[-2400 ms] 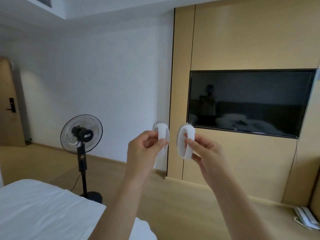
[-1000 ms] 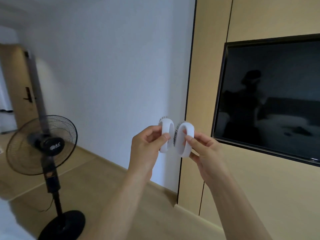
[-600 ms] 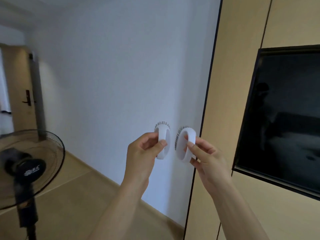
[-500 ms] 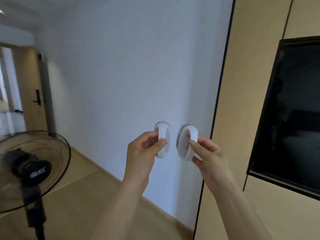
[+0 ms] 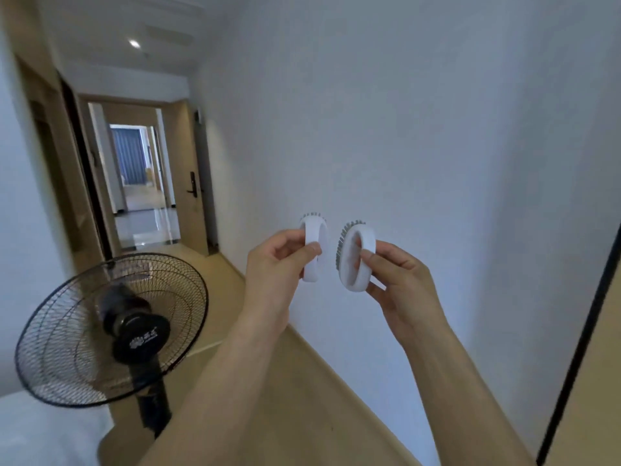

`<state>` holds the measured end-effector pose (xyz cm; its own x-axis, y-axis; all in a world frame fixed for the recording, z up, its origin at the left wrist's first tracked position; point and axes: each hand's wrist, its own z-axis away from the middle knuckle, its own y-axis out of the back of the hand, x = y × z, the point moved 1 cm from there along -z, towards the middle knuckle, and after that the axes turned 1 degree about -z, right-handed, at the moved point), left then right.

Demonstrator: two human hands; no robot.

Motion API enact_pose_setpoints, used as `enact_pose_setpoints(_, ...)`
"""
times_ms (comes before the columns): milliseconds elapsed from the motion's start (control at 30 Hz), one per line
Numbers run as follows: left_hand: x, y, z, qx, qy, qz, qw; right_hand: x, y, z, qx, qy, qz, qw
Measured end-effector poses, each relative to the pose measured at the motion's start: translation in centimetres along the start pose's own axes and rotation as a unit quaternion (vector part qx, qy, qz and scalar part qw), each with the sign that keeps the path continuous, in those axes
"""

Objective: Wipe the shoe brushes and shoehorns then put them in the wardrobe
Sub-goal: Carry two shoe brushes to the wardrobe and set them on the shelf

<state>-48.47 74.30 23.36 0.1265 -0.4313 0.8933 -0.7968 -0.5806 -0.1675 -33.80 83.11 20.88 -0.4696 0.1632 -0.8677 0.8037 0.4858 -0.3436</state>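
Far to the left of the left hand and lower down stands a black fan (image 5: 111,327) with a wire cage. The round cap at its hub carries a small pale logo and a few characters, too blurred to read. Behind the fan, up and to the left of the hands, a hallway runs to an open door (image 5: 193,183) with a dark lock plate on it; a ceiling light (image 5: 134,44) glows above.

The left hand (image 5: 275,264) is raised in front of the white wall (image 5: 420,129), its thumb and fingers pinching the left brush (image 5: 313,252), a white oval shoe brush held upright with grey bristles showing at its top edge. Just to the right of it, apart and not touching, the right brush (image 5: 357,260) is held the same way, tilted a little, bristles along its left rim. The right hand (image 5: 400,280) grips it, the thumb on the front of the white ring and the fingers behind. No writing shows on either brush.
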Motion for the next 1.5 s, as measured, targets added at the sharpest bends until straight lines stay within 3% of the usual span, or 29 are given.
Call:
enact_pose_setpoints(367,-5.4,-5.9,-16.9,0.109,-0.032,-0.059,0.992,5.1,1.8,-22.1,-0.109,-0.041,-0.042,0.992)
enact_pose_setpoints(667,-12.1,-6.1,-28.1,0.138,-0.037,-0.058,0.988,10.8,0.5,-35.7,-0.141,-0.030,-0.048,0.988)
enact_pose_setpoints(1200,-24.5,1.7,-59.9,0.114,-0.084,-0.052,0.989,25.2,-9.8,-63.8,-0.135,-0.003,-0.009,0.991)
enact_pose_setpoints(1500,-31.2,8.9,-72.6,0.148,-0.082,-0.081,0.982,35.1,-17.3,-76.4,-0.161,-0.016,-0.040,0.986)
